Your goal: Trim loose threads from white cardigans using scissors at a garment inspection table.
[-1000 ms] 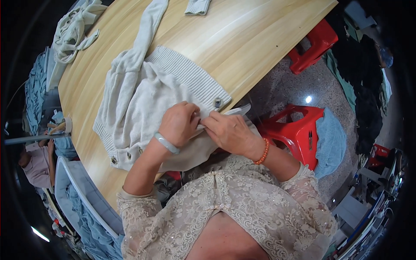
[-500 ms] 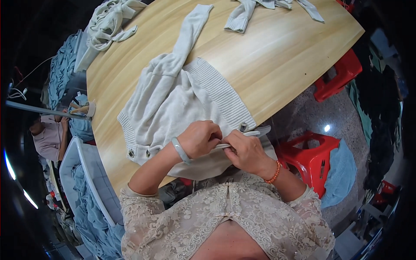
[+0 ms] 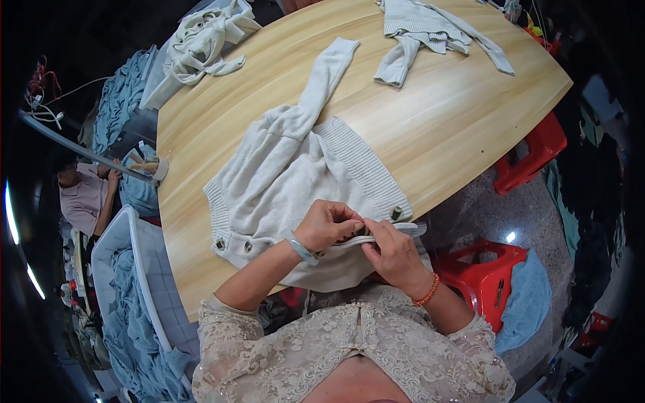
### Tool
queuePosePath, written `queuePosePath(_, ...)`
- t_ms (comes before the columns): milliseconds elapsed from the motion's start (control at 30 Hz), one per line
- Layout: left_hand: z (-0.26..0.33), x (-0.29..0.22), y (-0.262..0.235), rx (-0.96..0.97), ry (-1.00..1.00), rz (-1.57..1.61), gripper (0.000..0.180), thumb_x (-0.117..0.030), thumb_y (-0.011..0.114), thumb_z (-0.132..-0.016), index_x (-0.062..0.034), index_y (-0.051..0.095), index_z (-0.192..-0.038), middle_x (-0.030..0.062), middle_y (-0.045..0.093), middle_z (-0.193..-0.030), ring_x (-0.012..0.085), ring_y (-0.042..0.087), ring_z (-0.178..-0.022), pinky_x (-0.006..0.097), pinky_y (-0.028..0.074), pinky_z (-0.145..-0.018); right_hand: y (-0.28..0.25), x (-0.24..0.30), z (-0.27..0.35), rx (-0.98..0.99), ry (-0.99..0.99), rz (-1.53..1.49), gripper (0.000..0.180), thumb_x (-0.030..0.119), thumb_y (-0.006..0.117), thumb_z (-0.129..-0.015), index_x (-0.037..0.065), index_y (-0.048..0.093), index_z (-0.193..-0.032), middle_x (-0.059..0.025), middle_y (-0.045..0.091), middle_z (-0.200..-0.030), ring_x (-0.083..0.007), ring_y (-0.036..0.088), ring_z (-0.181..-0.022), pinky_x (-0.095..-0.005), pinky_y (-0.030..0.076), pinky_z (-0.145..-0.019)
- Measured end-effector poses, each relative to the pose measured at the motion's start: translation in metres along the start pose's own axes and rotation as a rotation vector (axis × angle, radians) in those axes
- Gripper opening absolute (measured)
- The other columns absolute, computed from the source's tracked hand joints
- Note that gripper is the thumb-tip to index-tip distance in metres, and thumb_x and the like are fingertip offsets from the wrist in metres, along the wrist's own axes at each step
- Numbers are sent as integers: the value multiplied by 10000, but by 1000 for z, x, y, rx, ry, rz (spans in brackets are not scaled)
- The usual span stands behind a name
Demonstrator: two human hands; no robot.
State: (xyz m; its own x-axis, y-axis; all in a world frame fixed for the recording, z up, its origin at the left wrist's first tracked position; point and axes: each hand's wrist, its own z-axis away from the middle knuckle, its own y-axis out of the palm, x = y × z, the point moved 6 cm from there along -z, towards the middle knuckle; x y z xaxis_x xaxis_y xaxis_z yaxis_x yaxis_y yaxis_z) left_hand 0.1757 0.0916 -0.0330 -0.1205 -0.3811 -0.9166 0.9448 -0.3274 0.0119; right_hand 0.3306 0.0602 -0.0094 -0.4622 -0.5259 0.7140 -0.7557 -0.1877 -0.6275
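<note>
A cream knitted cardigan (image 3: pixel 275 174) lies on the table, one sleeve stretched toward the far side and its ribbed hem facing right. Its front edge lies toward me, with dark buttons along it; one button (image 3: pixel 396 213) sits near the hem corner. My left hand (image 3: pixel 329 227) wears a pale bangle and pinches the front band from the left. From the right, my right hand (image 3: pixel 395 254), with an orange bead bracelet, grips the same band, its fingertips meeting the left ones. Something dark, perhaps a button, shows between them, mostly hidden by fingers.
Another cream knit garment (image 3: pixel 420 37) lies on the far part of the wooden table (image 3: pixel 463 127). At left stand a bin (image 3: pixel 138 269) of blue knits and a bin with cream garments (image 3: pixel 201 43). A person (image 3: pixel 84 198) works beyond. Red stools (image 3: pixel 474 272) stand at right.
My hands have stayed at the front band, and the fingertips have shifted their pinch, uncovering something dark between them. The whole view has shifted, so the table appears lower and further right.
</note>
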Motion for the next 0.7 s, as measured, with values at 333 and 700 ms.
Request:
queuePosePath(333,16,-8,9,199,21,-120,322,-70,739,-861,32,650,-1154,41,670,-994,84,607,-870,227,494,-769,5,-6,5,1,-66,67,432,115,682,-811,-18,533,-1193,-172,581,-891,-364,620,-769,-431,513,-660)
queuePosePath(700,23,-12,6,-75,306,-660,238,112,571,-844,39,659,-1053,96,619,-904,147,602,-795,262,476,-709,19,-22,-1,186,-26,-21,328,32,579,-841,-35,535,-1159,-184,535,-971,-361,588,-897,-425,494,-774)
